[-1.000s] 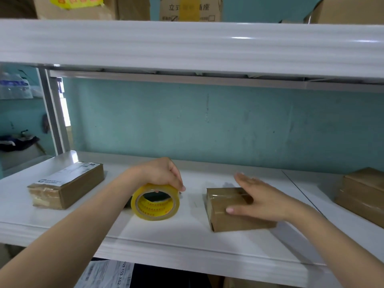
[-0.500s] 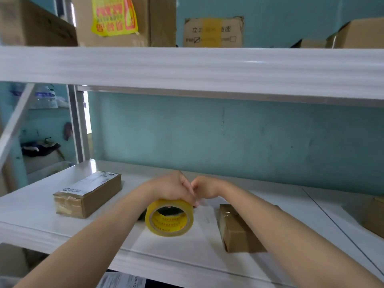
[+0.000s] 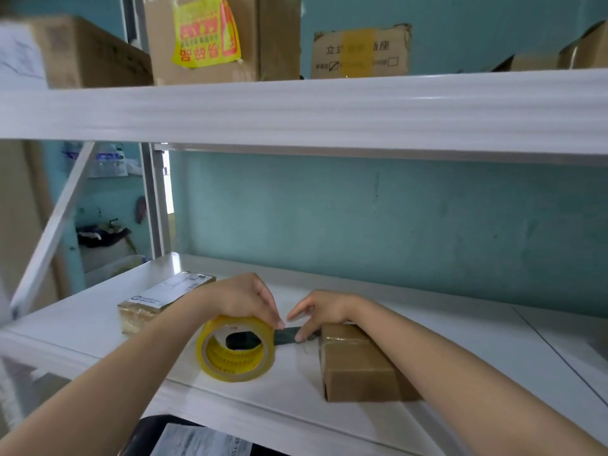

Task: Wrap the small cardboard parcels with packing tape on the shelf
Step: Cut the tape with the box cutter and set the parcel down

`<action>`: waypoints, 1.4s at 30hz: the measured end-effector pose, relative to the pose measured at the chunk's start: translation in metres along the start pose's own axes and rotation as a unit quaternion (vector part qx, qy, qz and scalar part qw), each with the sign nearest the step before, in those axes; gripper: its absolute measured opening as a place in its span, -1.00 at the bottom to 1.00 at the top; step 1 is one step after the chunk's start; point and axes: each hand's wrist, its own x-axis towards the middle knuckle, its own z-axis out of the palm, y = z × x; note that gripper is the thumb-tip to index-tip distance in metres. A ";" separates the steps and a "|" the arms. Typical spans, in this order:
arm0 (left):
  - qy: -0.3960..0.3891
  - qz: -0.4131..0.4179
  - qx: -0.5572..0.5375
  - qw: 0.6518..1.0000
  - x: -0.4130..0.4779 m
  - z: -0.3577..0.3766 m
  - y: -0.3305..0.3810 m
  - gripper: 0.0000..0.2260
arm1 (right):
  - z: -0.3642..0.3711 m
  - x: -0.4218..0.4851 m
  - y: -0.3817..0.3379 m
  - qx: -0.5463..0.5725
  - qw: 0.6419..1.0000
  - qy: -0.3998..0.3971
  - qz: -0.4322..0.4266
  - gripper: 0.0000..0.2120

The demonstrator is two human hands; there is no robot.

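Two small cardboard parcels on a white shelf (image 3: 289, 403). Right of centre, near the front edge, a plain parcel (image 3: 357, 365), brown, lying flat. Just left of it, a yellow tape roll (image 3: 235, 350) standing on edge. On top of the roll, the left hand (image 3: 241, 299), fingers curled over it and gripping. From the roll towards the plain parcel, a short tape strip (image 3: 287, 336) drawn out. At that parcel's far end, the right hand (image 3: 324, 309), thumb and fingers pinched on the strip's free end. Further left, partly behind the left forearm, a labelled parcel (image 3: 158, 302) with white printed paper on top. Above, an upper shelf (image 3: 329, 106) loaded with larger boxes (image 3: 95, 54), one with a yellow and red sticker (image 3: 205, 32). Behind, a teal wall (image 3: 362, 225).
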 end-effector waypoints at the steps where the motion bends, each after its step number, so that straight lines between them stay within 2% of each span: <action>1: -0.003 -0.002 -0.004 1.000 -0.001 -0.001 -0.002 -0.62 | 0.001 0.002 -0.003 -0.004 1.000 0.001 -0.008 -0.46; 6: -0.003 -0.011 -0.027 1.000 -0.004 -0.004 -0.010 -0.60 | 0.001 0.002 -0.008 -0.014 0.999 0.018 -0.033 -0.65; 11: -0.009 -0.018 -0.027 0.999 -0.004 -0.001 -0.004 -0.80 | -0.009 -0.004 -0.005 0.047 0.995 0.088 -0.023 -0.74; 16: 0.000 -0.017 -0.037 0.999 -0.001 0.004 0.000 -0.80 | -0.043 -0.029 -0.002 0.160 0.958 0.237 -0.023 -0.75; 21: -0.023 -0.001 -0.033 0.999 0.006 0.007 0.003 -0.73 | -0.069 -0.086 0.014 0.254 0.912 0.322 -0.011 -0.61; 23: -0.029 0.013 -0.034 0.999 0.012 0.013 0.010 -0.70 | -0.076 -0.107 0.020 0.305 0.888 0.344 -0.015 -0.56; 25: -0.025 0.035 -0.041 0.998 0.019 0.021 0.019 -0.64 | -0.082 -0.125 0.028 0.378 0.849 0.370 -0.010 -0.55; 29: -0.013 0.063 -0.057 0.996 0.031 0.035 0.038 -0.59 | -0.081 -0.158 0.047 0.513 0.749 0.419 -0.012 -0.84; 31: -0.014 0.065 -0.058 0.996 0.035 0.040 0.048 -0.70 | -0.074 -0.174 0.051 0.575 0.703 0.417 -0.034 -0.94; 34: -0.022 0.080 -0.066 0.994 0.041 0.052 0.066 -0.90 | -0.062 -0.193 0.052 0.620 0.658 0.422 -0.069 -0.90; 38: -0.035 0.103 -0.082 0.991 0.048 0.071 0.087 -0.95 | -0.050 -0.207 0.049 0.581 0.675 0.453 -0.026 -0.86; 40: -0.036 0.103 -0.080 0.991 0.051 0.074 0.092 -0.95 | -0.044 -0.211 0.048 0.588 0.687 0.427 -0.014 -0.83; 42: -0.037 0.091 -0.074 0.992 0.052 0.073 0.091 -0.94 | -0.035 -0.211 0.046 0.608 0.705 0.363 0.025 -0.76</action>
